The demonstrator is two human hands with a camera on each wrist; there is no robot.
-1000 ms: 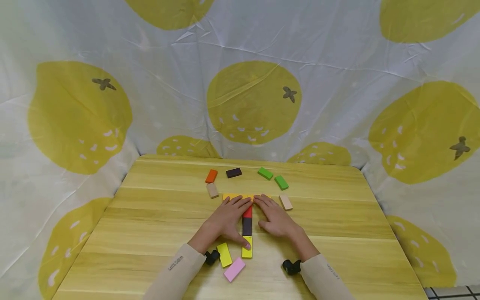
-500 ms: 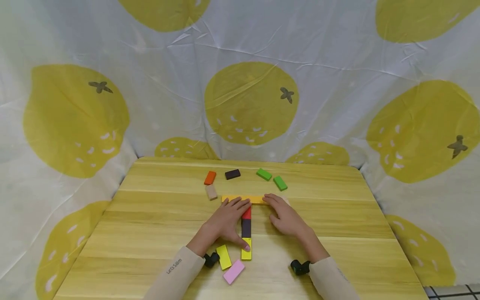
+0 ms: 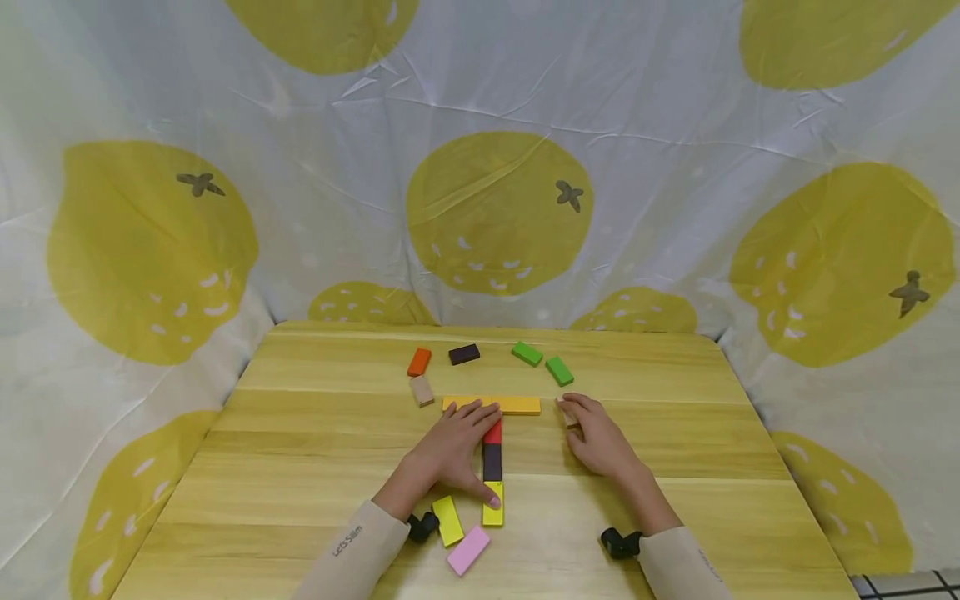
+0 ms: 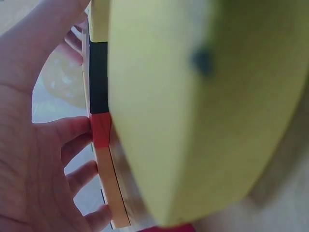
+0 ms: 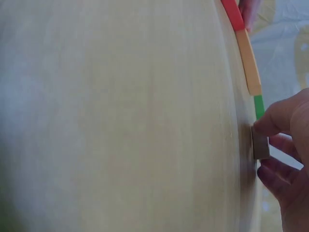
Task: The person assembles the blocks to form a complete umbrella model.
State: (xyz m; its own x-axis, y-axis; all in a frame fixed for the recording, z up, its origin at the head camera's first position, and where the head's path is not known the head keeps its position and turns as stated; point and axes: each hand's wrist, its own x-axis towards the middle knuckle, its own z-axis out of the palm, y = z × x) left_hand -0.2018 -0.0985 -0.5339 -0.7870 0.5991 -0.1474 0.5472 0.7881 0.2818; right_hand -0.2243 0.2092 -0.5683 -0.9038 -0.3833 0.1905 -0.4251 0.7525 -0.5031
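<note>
Steadiness matters: the left hand [image 3: 453,450], fingers spread over the coloured row [image 3: 492,462], should press lightly, while the right hand [image 3: 600,437], pinching the pale block [image 5: 261,145] at its fingertips, should grip squarely.

Both sleeves [image 3: 365,560] are pale beige, printed with small dark lettering [image 3: 347,541]. A compact, rounded black device [image 3: 620,544] is worn at each wrist [image 3: 649,502].

Table [image 3: 315,467], btm half of frame: smooth, wood-look top w/ grain, slight sheen. Backdrop [image 3: 660,225], upper half: thin cloth, creased, satiny. Red block [image 3: 492,434], dark block [image 3: 492,462] & orange blocks [image 3: 521,406], ctr: smooth, painted look, semi-matt. Pale block [image 5: 260,143], right of ctr: looks like bare wood, matt. Sleeves [image 3: 352,550], btm: matt cloth.
</note>
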